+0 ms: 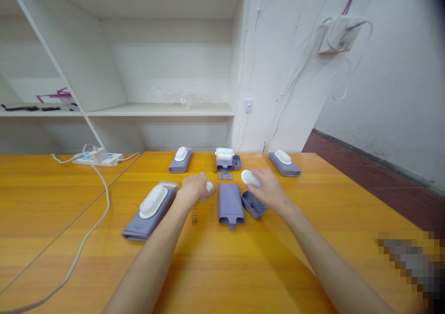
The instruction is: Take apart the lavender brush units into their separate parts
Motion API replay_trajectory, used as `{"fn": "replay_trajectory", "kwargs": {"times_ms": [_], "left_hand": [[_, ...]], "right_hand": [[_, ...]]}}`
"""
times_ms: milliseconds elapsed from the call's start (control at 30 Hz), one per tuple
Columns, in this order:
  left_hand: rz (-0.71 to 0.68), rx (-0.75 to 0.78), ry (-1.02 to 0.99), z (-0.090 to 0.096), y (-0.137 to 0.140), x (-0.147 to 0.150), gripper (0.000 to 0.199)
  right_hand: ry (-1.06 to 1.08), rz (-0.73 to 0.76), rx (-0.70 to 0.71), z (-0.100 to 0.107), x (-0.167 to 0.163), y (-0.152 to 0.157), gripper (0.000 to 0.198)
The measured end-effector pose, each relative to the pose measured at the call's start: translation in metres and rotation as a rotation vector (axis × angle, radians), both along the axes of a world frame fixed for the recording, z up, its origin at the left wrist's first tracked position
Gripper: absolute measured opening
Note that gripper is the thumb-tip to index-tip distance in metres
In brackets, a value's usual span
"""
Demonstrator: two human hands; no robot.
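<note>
Left hand [195, 187] in the head view is closed on a small pale piece [210, 187]; right hand [267, 187], well apart, grips a white pad [250, 178]. Between them on the table [215, 267] lies a purple sleeve [230, 203], just beside a cup [253, 205]; a spring [194, 214] is near the left hand

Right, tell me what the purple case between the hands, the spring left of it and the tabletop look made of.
Purple case: probably plastic, fairly matte, judging by its even color and molded-looking tab.
Spring: likely metal wire, from its thin coils; too small to judge finish.
Tabletop: wood or wood-look laminate, smooth with slight sheen, showing streaky grain.
</note>
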State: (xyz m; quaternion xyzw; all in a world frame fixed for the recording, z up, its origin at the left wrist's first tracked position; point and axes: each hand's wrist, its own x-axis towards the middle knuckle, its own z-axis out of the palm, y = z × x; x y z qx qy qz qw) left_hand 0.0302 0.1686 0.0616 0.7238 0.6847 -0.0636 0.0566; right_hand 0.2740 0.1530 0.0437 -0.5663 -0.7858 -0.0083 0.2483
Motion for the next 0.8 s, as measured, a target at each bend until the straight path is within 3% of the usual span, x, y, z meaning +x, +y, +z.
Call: {"fn": "replay_trajectory", "kwargs": {"times_ms": [100,167,300,533,667,800], "left_hand": [[-0.035,-0.045,0.010,0.002,0.001,-0.003,0.041],[-0.053,-0.057,0.009,0.004,0.001,-0.004,0.035],[-0.069,-0.050,-0.010,0.009,-0.001,-0.006,0.035],[-0.048,0.019,-0.044,0.025,-0.005,-0.017,0.045],[-0.054,0.030,-0.068,0.036,-0.008,-0.029,0.046],[-0.149,0.009,-0.155,0.050,-0.019,-0.033,0.046]], "right_hand": [[0.123,0.259,0.053,-0.010,-0.028,-0.010,0.046],[0.119,0.329,0.053,-0.018,-0.041,-0.014,0.050],[0.073,0.353,0.069,-0.022,-0.047,-0.017,0.042],[0.013,0.298,-0.035,-0.007,-0.036,-0.022,0.040],[0.097,0.357,-0.110,-0.010,-0.034,-0.017,0.042],[0.236,0.429,-0.058,-0.021,-0.039,-0.011,0.047]]}}
